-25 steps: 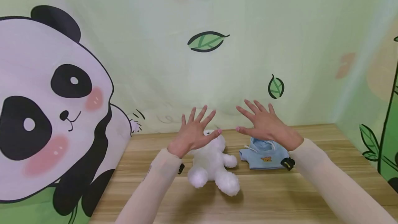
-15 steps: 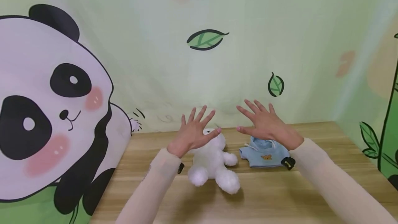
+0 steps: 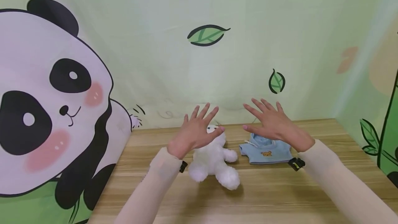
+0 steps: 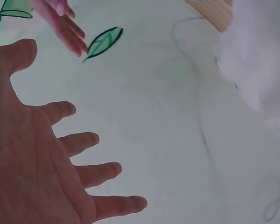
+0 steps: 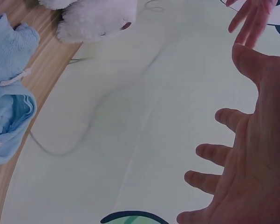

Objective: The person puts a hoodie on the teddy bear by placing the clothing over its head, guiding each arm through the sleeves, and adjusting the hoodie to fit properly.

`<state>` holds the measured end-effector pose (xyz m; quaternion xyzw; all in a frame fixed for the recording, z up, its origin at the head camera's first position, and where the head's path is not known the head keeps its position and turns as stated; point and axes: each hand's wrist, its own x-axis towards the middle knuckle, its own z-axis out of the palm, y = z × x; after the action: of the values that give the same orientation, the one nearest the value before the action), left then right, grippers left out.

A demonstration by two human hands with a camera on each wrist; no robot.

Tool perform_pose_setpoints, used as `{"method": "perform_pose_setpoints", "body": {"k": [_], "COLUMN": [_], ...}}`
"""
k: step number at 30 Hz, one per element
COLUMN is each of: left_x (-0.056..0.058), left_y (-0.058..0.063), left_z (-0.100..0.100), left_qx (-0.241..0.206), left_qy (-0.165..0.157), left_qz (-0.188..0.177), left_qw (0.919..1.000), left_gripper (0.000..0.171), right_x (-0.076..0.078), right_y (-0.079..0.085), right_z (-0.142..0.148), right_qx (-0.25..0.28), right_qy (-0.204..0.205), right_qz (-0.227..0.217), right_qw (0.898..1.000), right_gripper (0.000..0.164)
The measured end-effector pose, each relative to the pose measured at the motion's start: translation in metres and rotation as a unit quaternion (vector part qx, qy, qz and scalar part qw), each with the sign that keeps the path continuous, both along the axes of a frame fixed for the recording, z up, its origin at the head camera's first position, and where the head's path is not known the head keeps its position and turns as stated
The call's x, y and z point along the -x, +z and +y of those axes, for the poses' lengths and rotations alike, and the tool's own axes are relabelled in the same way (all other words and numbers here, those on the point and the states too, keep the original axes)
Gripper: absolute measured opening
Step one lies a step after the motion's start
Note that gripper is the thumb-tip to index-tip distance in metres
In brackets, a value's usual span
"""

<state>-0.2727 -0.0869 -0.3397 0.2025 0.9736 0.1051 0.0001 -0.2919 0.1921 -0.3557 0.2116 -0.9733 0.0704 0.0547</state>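
Observation:
A white plush toy (image 3: 211, 160) lies on its back on the wooden table, limbs toward me. My left hand (image 3: 196, 132), fingers spread, is held above it and covers part of its head in the head view. To its right lies a small light-blue hoodie (image 3: 268, 152) with a brown animal patch and white drawstrings. My right hand (image 3: 273, 123) hovers over the hoodie, fingers spread, hiding part of its hood. Neither hand holds anything. In the right wrist view the hoodie (image 5: 11, 88) and the plush toy's head (image 5: 100, 21) both show beyond the palm.
The wooden table (image 3: 264, 196) meets a pale green cloth backdrop (image 3: 149, 61) at its far edge. A large panda (image 3: 56, 103) is printed on the left side, with printed leaves (image 3: 208, 35) behind. Dark wrist straps (image 3: 296, 164) sit at both cuffs.
The head view has tilted slightly down, so the backdrop, plush toy and hoodie appear a little higher. My right hand has shifted slightly to the right; both hands stay spread.

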Motion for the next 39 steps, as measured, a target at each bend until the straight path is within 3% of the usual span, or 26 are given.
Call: {"method": "perform_pose_setpoints", "body": {"k": [8,16,27,39], "left_x": [-0.014,-0.019,-0.004,0.018], "left_y": [0.009,0.001,-0.04,-0.062], "left_z": [0.024,0.054,0.086,0.119], "left_qx": [-0.014,-0.039,-0.095,-0.155], "left_qy": [-0.012,-0.018,-0.024,0.022], "left_qz": [-0.014,-0.008,-0.05,-0.055], "left_qw": [0.9997,0.999,0.994,0.9862], "left_gripper": [0.076,0.075,0.071,0.06], "right_x": [-0.01,-0.012,-0.005,0.013], "right_y": [-0.001,-0.006,-0.033,-0.062], "right_z": [0.016,0.04,0.062,0.075], "right_qx": [0.003,0.005,0.023,0.064], "right_qy": [-0.012,-0.029,-0.029,-0.047], "right_qz": [-0.003,-0.009,-0.022,-0.072], "right_qw": [1.0,1.0,0.999,0.994], "right_gripper": [0.08,0.08,0.081,0.077]}}
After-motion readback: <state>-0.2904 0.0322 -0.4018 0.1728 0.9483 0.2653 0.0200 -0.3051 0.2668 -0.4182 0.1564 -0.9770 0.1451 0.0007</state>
